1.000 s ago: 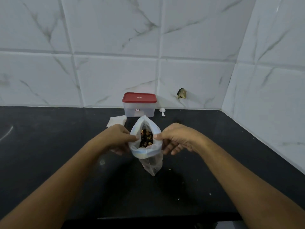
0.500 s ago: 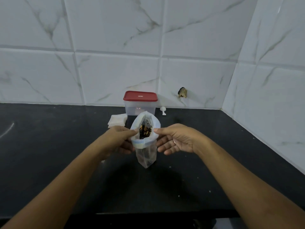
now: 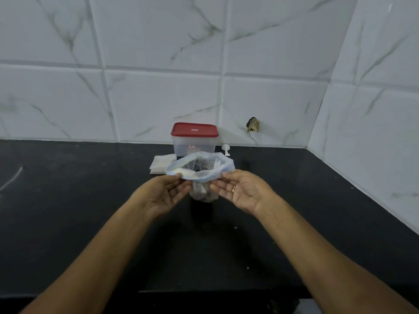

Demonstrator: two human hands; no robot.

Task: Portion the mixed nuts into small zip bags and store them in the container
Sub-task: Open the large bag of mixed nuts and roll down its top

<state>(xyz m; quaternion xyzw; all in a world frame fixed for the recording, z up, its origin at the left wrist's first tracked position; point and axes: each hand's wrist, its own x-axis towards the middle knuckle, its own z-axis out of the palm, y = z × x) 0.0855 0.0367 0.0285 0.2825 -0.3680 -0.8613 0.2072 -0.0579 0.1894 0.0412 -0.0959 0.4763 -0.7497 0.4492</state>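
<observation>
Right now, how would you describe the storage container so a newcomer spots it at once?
Follow the black counter back to the white tiled wall. The container stands there, straight beyond the held bag. It alone is a clear tub with a red lid, taller than the flat white stack on its left and the scoop on its right.

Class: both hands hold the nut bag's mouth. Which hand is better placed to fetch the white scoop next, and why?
Probably right. The white scoop lies just right of the red-lidded container, nearer the right hand; the left hand would have to cross the zip bag.
</observation>
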